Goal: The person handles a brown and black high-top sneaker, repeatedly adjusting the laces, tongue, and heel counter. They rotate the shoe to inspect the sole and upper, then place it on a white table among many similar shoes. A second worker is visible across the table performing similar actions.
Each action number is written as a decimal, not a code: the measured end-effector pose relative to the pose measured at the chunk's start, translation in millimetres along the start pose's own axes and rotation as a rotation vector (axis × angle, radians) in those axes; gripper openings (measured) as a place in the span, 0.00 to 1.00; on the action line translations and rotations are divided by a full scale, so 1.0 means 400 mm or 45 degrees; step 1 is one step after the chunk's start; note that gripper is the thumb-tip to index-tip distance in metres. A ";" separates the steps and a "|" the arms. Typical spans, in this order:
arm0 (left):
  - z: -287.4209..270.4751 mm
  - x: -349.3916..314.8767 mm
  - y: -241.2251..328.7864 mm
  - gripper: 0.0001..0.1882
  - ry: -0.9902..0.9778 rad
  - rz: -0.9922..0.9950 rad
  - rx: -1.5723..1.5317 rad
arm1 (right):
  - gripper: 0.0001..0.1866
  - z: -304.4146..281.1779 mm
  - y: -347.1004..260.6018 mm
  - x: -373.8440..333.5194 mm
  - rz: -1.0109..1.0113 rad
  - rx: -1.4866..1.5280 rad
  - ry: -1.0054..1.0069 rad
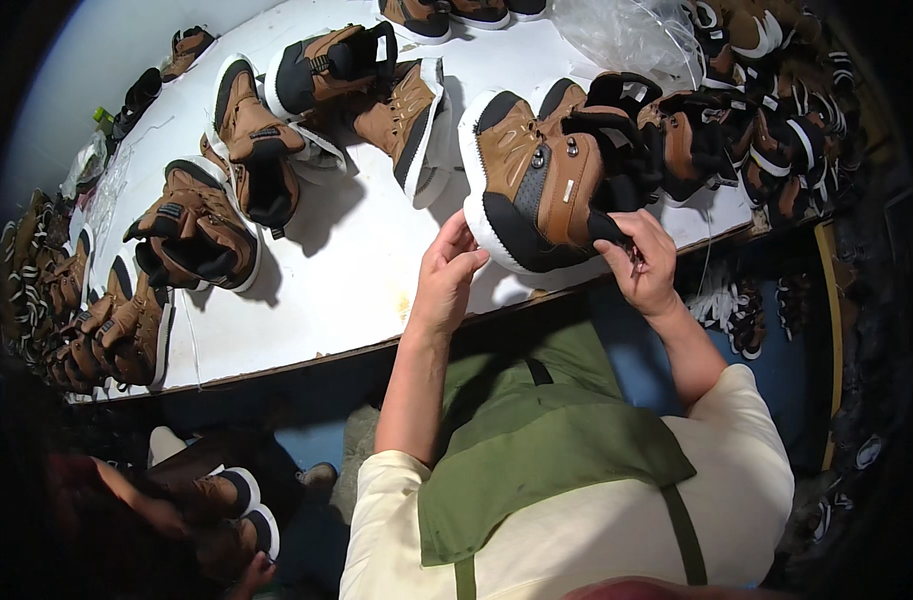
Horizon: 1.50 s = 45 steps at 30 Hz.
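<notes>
Head view — brown boots (187, 215) across white table (347, 280) — blue floor (304, 443) below.

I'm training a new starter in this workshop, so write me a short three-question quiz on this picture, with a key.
1. Multiple choice: Which of the person's hands touches the white sole of the held shoe?
a) the right only
b) the left only
c) neither

2. True or false: The held shoe's toe points toward the far side of the white table.

3. Fill in the colour: The person's apron is ____.

Key:
1. b: the left hand is at the sole, while the right hand holds the shoe's black upper part.
2. True.
3. Green.
</notes>
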<state>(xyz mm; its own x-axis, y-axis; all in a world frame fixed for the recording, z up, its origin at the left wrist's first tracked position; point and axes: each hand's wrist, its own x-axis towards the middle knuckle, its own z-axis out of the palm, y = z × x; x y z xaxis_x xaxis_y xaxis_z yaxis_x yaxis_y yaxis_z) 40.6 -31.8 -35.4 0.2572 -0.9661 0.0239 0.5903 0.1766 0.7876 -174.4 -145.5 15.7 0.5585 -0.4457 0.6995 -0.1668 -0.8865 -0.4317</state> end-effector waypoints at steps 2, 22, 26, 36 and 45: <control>0.004 -0.003 0.000 0.30 -0.028 0.015 -0.056 | 0.11 -0.009 -0.003 0.018 0.050 -0.003 -0.034; 0.037 -0.008 0.002 0.22 -0.094 0.022 -0.206 | 0.11 -0.025 0.012 0.129 0.399 0.259 -0.008; 0.035 -0.004 0.000 0.21 -0.101 0.016 -0.189 | 0.11 -0.032 0.012 0.126 0.431 0.241 -0.021; -0.052 0.005 -0.014 0.08 0.285 0.306 0.043 | 0.10 -0.042 0.024 0.060 0.193 0.249 0.118; -0.097 0.095 0.035 0.32 0.778 0.620 1.644 | 0.14 -0.059 0.031 0.037 0.110 0.301 0.168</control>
<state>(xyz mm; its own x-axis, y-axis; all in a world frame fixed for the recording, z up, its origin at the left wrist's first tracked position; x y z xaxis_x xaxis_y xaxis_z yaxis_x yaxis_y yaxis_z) 88.3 -58.9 -47.2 0.6854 -0.5816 0.4381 -0.6191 -0.1489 0.7710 -187.4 -166.1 34.3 0.4372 -0.5444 0.7159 -0.0065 -0.7979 -0.6028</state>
